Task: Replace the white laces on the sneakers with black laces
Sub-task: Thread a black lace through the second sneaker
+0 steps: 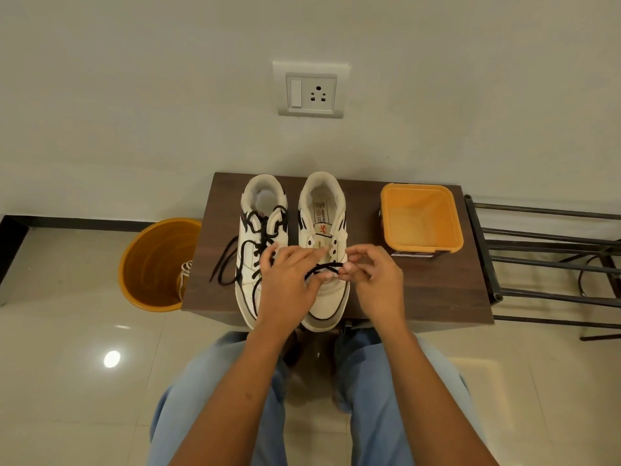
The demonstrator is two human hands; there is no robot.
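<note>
Black lace [324, 266] spans crosswise over our right sneaker [324, 250] on the table [420, 290], right hand [373, 274] pinching its end beside the empty eyelets, left hand [289, 277] pinching the slack, nearer the laced left sneaker [258, 237].

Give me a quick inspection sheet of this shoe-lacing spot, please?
Surface: dark wooden table, two sneakers on it.
Job's things: left sneaker laced in black; right sneaker eyelets mostly bare; black lace across it.
Clutter: orange tub on table; orange bucket on floor, a white lace apparently over its rim.
Hands: left hand and right hand both pinch the black lace.
Cables: dark cable by the metal rack.
Surroundings: wall socket, tiled floor.
</note>
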